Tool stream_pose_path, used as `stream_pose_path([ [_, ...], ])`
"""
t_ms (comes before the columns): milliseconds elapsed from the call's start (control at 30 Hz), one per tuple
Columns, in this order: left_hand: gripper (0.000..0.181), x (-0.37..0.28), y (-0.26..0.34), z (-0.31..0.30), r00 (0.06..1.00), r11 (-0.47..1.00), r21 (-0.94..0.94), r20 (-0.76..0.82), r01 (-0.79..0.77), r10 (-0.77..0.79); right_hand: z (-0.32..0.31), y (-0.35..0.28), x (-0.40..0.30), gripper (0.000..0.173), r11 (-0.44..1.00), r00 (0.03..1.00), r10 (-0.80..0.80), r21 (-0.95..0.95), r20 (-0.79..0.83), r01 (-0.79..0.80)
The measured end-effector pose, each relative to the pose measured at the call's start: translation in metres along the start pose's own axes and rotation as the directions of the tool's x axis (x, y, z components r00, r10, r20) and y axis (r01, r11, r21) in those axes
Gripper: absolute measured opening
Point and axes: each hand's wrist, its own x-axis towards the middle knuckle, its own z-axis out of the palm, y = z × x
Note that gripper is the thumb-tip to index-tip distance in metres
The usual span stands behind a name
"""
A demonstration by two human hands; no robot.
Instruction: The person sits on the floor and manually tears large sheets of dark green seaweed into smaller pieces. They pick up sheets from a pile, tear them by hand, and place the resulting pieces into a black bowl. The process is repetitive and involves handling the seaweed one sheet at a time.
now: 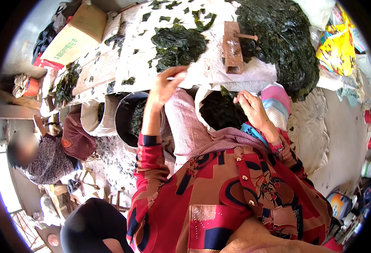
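Observation:
My left hand (168, 83) is raised over the near edge of the white-covered table (217, 71), just below a flat pile of dark green seaweed (180, 44); whether its pinched fingers hold anything is unclear. My right hand (250, 106) has its fingers closed on a small piece of seaweed (227, 91). That hand is above the right side of a white-rimmed container (201, 109) between my knees, with dark seaweed inside. A rusty square metal tube (233, 47) with a bolt through it lies on the table. Beside it, at the right, rises a large heap of wet seaweed (283, 41).
A dark bucket (120, 123) with seaweed stands left of my leg. A cardboard box (81, 31) is at the table's far left. A co-worker (51, 158) sits at the left; another person's dark-clothed part (93, 224) is nearer. A yellow bag (339, 52) lies at the right.

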Motion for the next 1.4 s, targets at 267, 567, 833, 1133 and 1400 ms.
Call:
stream_pose_path([
  [267, 0.02, 0.011, 0.056, 0.084, 0.896, 0.944, -0.021, 0.31, -0.328, 0.318, -0.017, -0.023, 0.018, 0.022, 0.993, 0.992, -0.108, -0.043, 0.065, 0.111],
  [567, 0.019, 0.092, 0.005, 0.091, 0.963, 0.978, 0.045, 0.189, -0.202, 0.19, -0.048, 0.014, 0.094, 0.024, 0.956, 0.985, -0.173, -0.241, 0.006, 0.169],
  [833, 0.021, 0.173, -0.002, 0.095, 0.97, 0.964, 0.126, 0.1, -0.233, 0.221, -0.06, 0.043, 0.172, 0.018, 0.898, 0.961, -0.259, -0.391, -0.1, 0.202],
  [1133, 0.021, 0.138, -0.037, 0.076, 0.995, 0.969, 0.235, -0.044, -0.078, 0.091, -0.075, 0.078, 0.133, 0.017, 0.866, 0.92, -0.242, -0.497, -0.308, 0.061],
  [1400, 0.036, 0.008, 0.026, 0.114, 0.932, 0.92, 0.153, 0.082, -0.362, 0.354, -0.02, 0.024, 0.047, 0.02, 0.919, 0.981, 0.15, 0.348, 0.124, -0.185],
])
